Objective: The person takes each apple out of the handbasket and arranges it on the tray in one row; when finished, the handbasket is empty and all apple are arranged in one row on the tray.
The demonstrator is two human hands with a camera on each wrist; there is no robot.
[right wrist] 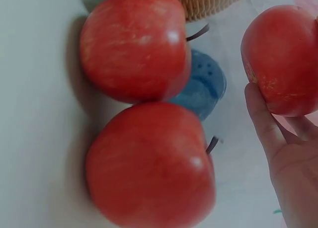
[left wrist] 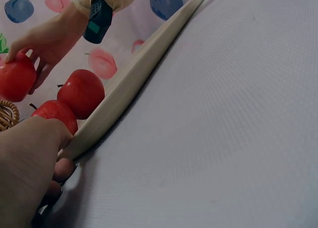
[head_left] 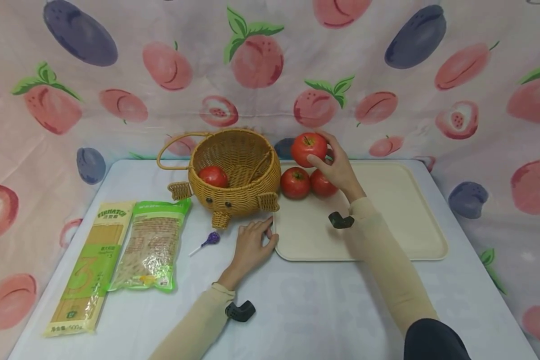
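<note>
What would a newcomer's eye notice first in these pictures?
Probably the red apple in the right hand, near two more apples at the far-left corner of the pale tray. Then the animal-faced wicker basket left of the tray, with another apple inside, and the fruit-printed backdrop behind.

round tan wicker basket (head_left: 248, 201) up far, round red apple (head_left: 213, 176) in it | rectangular cream tray (head_left: 414, 240) just right, two more apples (head_left: 295, 183) on its far-left corner | flat green plastic packs (head_left: 155, 245) nearer, off left

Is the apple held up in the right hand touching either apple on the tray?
Apart: the right wrist view shows the cloth backdrop between the held apple and both tray apples.
</note>
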